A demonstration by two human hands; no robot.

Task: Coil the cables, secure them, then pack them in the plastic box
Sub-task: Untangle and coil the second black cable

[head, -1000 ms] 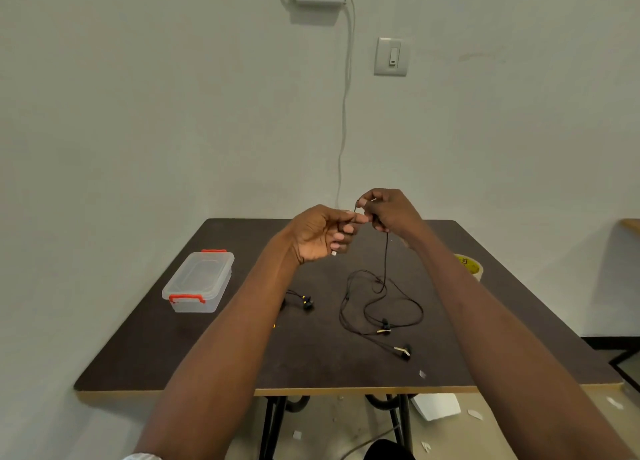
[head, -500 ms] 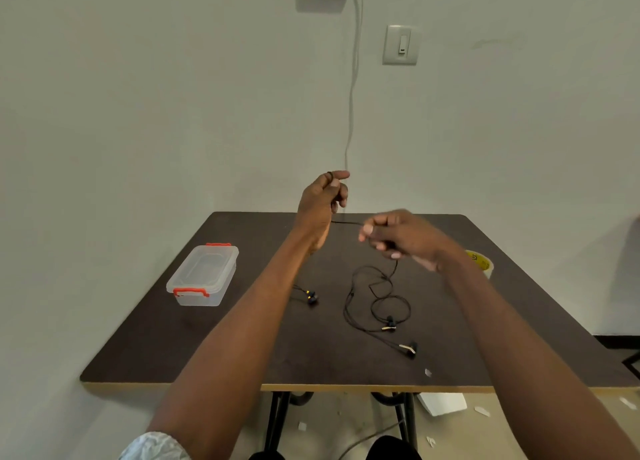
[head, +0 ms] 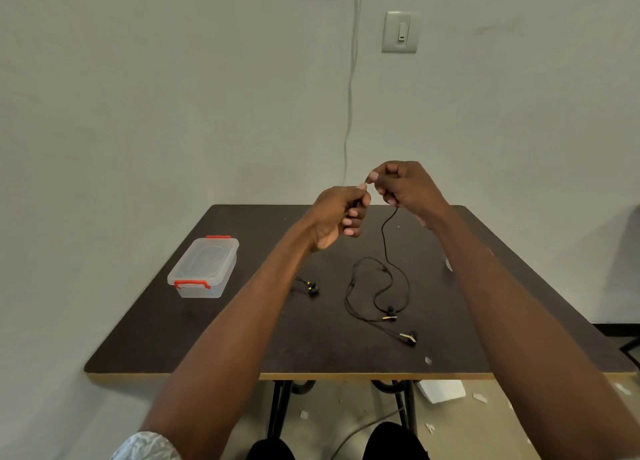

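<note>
My left hand (head: 337, 217) and my right hand (head: 403, 185) meet fingertip to fingertip above the far middle of the table, both pinching one end of a thin black earphone cable (head: 384, 237). The cable hangs from my right hand and lies in loose loops (head: 367, 289) on the dark table (head: 207, 341), ending in two earbuds (head: 410, 337). A second pair of earbuds (head: 311, 286) peeks out beside my left forearm. The clear plastic box (head: 204, 267) with red latches stands closed at the left of the table.
A white wire runs down the wall behind the table, next to a light switch (head: 400, 31). Small scraps of paper (head: 428, 360) lie on the table's right side and on the floor. My forearms cover parts of the tabletop.
My left hand came down from its raised position and my right hand rose, so both meet again at the cable end. The loops on the table shifted slightly.
</note>
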